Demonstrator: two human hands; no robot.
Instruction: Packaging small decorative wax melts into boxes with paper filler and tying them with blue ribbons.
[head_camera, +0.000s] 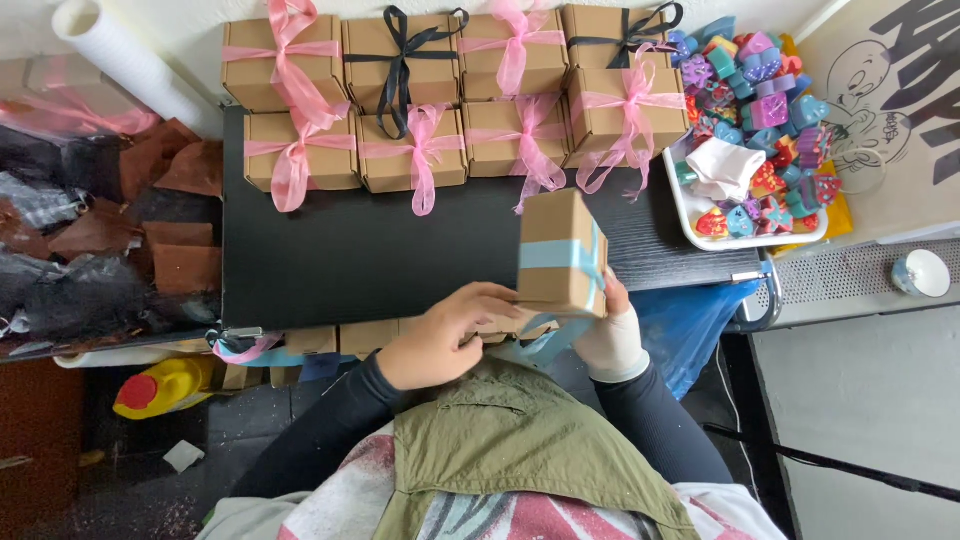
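A small brown cardboard box (560, 250) with a light blue ribbon (556, 253) around it is held above the near edge of the black table (380, 255). My right hand (612, 335), in a white glove, grips the box from below on its right side. My left hand (440, 335) is bare and rests against the box's lower left, fingers curled on the ribbon end beneath it.
Two rows of brown boxes tied with pink (300, 150) or black ribbons (400, 70) line the table's far side. A white tray (700, 215) of colourful small shapes sits at right. A white roll (130, 60), dark scraps at left, a blue bag (690, 320), a yellow bottle (165, 385).
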